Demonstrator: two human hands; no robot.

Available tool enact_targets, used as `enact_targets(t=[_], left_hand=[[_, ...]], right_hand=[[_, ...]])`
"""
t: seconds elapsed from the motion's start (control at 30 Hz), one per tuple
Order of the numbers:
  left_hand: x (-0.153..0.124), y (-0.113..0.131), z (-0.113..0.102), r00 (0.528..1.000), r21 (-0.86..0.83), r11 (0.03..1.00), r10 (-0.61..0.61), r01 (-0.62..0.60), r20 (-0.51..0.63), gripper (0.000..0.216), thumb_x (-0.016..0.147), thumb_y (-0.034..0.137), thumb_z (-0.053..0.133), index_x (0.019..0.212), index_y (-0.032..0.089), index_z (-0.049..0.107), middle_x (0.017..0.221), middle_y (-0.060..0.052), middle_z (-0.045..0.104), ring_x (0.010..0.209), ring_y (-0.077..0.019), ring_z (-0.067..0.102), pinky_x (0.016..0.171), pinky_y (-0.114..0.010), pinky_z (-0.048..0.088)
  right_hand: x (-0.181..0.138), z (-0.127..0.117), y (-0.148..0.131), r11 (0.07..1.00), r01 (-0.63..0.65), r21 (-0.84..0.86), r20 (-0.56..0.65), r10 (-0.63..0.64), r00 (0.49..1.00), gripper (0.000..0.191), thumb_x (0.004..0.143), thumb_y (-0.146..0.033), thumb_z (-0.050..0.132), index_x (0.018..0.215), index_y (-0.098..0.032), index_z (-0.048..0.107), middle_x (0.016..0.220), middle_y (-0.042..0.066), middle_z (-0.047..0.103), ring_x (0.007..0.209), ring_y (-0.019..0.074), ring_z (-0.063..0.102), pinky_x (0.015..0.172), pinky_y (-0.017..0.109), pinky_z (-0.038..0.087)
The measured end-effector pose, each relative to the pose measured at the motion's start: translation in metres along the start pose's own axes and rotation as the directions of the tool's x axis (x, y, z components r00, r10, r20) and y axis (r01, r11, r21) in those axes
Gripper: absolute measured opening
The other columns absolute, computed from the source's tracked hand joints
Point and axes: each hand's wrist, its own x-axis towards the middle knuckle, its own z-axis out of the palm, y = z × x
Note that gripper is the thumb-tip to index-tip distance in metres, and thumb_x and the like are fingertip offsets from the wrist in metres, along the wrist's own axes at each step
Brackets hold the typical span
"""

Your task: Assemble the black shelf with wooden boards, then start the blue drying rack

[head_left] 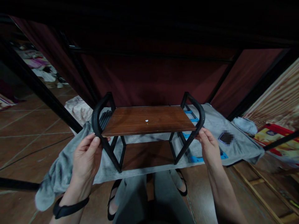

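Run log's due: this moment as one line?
left grip: on two-tier shelf, left side | right grip: on shelf, right side | beneath: grey cloth

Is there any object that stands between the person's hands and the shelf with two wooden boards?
Nothing visible does: the left hand and the right hand hold the shelf directly, at opposite sides of its black frame.
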Motion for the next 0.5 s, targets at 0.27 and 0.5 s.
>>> enact_targets(t=[0.27, 0.5], left_hand=[[0.004, 0.004, 0.001, 0.998, -0.006, 0.998, 0.066, -0.066, -0.025, 0.028, 0.071, 0.024, 0.082, 0.097, 0.019, 0.074, 0.088, 0.001, 0.071, 0.078, -0.0077, 0.064, 0.078, -0.019, 0.054], [0.007, 0.005, 0.002, 0.998, 0.008, 0.998, 0.060, -0.060, -0.031, 0.026, 0.069, 0.024, 0.083, 0.094, 0.019, 0.075, 0.088, 0.001, 0.072, 0.080, -0.0081, 0.063, 0.081, -0.020, 0.053]], right_hand=[[0.003, -0.001, -0.012, 0.983, 0.107, -0.152, -0.008, -0.109, 0.994, 0.029, 0.086, -0.049, 0.062, 0.101, -0.026, 0.071, 0.094, 0.002, 0.069, 0.080, 0.0172, 0.060, 0.076, 0.033, 0.048], [0.005, 0.000, -0.011, 0.985, 0.102, -0.139, -0.019, -0.105, 0.994, 0.030, 0.085, -0.050, 0.063, 0.098, -0.024, 0.071, 0.090, 0.002, 0.069, 0.077, 0.0169, 0.060, 0.075, 0.034, 0.048]])
